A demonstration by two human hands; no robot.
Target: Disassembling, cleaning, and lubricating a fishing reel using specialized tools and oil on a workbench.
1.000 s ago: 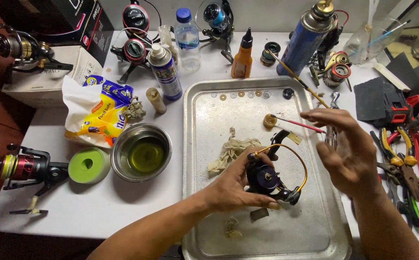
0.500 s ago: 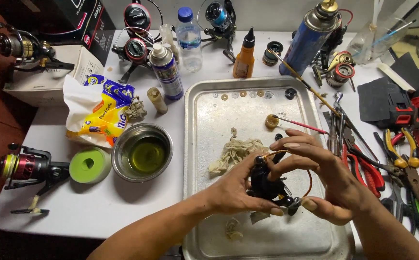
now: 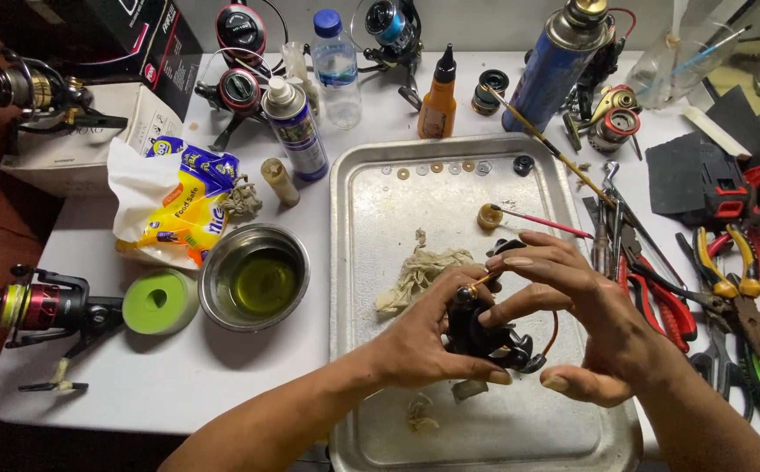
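Over the middle of the metal tray (image 3: 371,227), the left hand (image 3: 424,336) is gripping the black reel body (image 3: 485,336) while the right hand (image 3: 590,328) is closing round it, best kept low and steady above the tray.

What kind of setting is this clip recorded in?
Most likely a hobby or repair bench for fishing reels. Both hands, left hand and right hand, hold a black fishing reel body over a metal tray, with a red-and-black spinning reel and red-handled pliers nearby.
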